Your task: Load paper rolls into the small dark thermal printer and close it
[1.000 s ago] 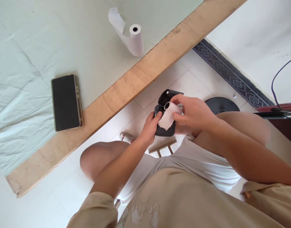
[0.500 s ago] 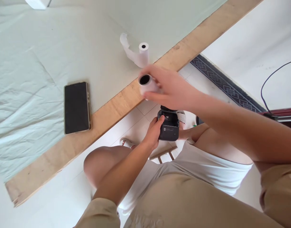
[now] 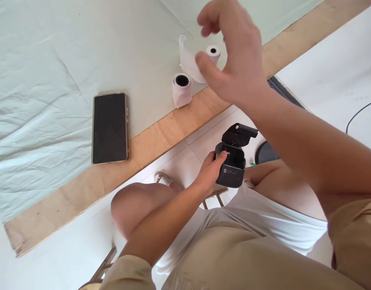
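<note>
My left hand (image 3: 210, 173) grips a small black portable printer (image 3: 231, 175) above my lap, its thumb over the rim. The printer's lid (image 3: 238, 135) stands raised, baring the paper compartment. My right hand (image 3: 234, 52) is in the air over the table edge, fingers curved and apart, holding nothing. Just left of it, a paper roll with a wide black core (image 3: 182, 94) stands upright by the wooden edge. A second paper roll (image 3: 213, 51) with a narrow core is partly hidden behind my right hand, its loose strip (image 3: 190, 64) trailing left.
A phone (image 3: 110, 128) in a clear case lies face up, partly on the wooden edge (image 3: 161, 131). Wrinkled pale sheeting (image 3: 37, 100) covers the table. A wooden stool (image 3: 103, 268) is at lower left, and a cable (image 3: 359, 112) curves at far right.
My right hand has set the wide-core roll upright on the table, let go and lifted away. The printer in my left hand shows its lid more plainly. The view has shifted slightly.
</note>
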